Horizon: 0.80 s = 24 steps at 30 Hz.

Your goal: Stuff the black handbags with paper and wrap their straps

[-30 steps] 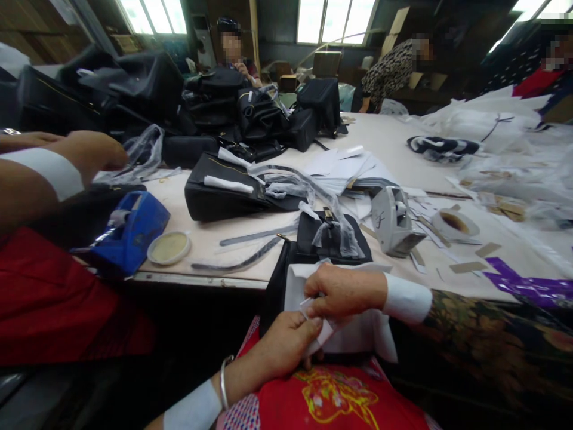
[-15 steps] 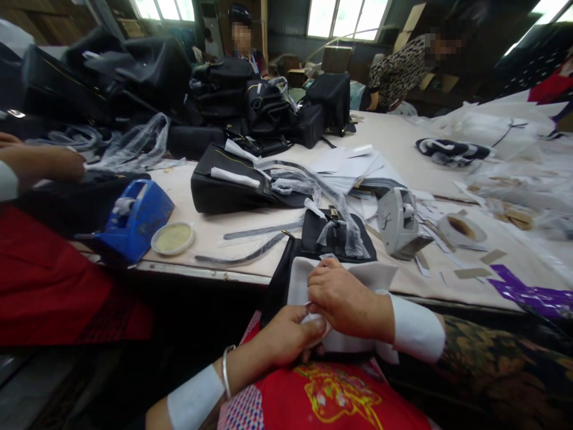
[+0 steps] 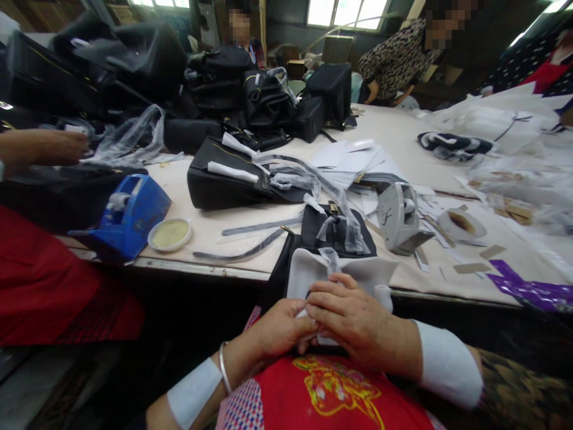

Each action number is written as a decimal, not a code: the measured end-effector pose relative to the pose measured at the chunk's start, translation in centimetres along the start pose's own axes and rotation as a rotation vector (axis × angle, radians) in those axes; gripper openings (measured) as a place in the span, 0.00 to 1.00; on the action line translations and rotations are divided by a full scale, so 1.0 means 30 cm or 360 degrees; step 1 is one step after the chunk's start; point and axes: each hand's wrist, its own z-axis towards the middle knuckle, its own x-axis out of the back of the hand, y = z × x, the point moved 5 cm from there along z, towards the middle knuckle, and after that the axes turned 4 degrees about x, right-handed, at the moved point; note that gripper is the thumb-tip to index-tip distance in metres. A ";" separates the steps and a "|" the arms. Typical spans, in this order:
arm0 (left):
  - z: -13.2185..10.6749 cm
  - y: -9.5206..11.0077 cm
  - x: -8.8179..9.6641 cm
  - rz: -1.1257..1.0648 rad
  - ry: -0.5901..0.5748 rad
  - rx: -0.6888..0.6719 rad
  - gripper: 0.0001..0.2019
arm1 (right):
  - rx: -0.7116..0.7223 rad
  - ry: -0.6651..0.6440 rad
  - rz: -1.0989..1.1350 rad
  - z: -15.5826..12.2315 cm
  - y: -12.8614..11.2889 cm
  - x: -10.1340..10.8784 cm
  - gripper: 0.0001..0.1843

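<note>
In front of me a black bag leans at the table edge, a white wrapping sheet spread over it. My left hand is closed on the sheet, thumb on top. Over its fingertips lies my right hand, fingers together and curved down on the same white material; what sits under them is mostly hidden. A strip of clear plastic film rises just beyond the right fingers. The bag's black flap with a gold clasp rests on the table, straps wrapped in film.
A blue tape dispenser and a round dish stand left; a grey tape dispenser and a tape roll are right. Another black bag lies ahead. A co-worker's hand is at far left.
My right hand has gone from a raised pinch to lying lower over the left fingers. The film strip beneath it now shows. The left hand has barely moved.
</note>
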 end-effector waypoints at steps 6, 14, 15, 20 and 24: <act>-0.012 -0.005 -0.001 -0.0222 -0.0058 -0.0009 0.18 | -0.0026 0.0181 -0.0128 -0.039 0.006 -0.016 0.18; -0.018 0.016 -0.024 0.0079 0.0025 -0.0083 0.26 | -0.0094 0.0059 -0.0030 -0.040 -0.002 0.003 0.20; -0.020 0.019 -0.025 0.0085 0.0035 -0.0076 0.26 | -0.0100 0.0077 -0.0008 -0.045 -0.001 0.027 0.22; -0.020 0.010 -0.017 0.0087 0.0073 -0.0062 0.26 | -0.0566 0.0944 -0.0079 -0.198 0.128 0.316 0.24; -0.012 -0.012 -0.014 0.0120 0.0099 -0.0119 0.25 | -0.1593 0.1658 -0.0045 -0.472 0.372 0.495 0.18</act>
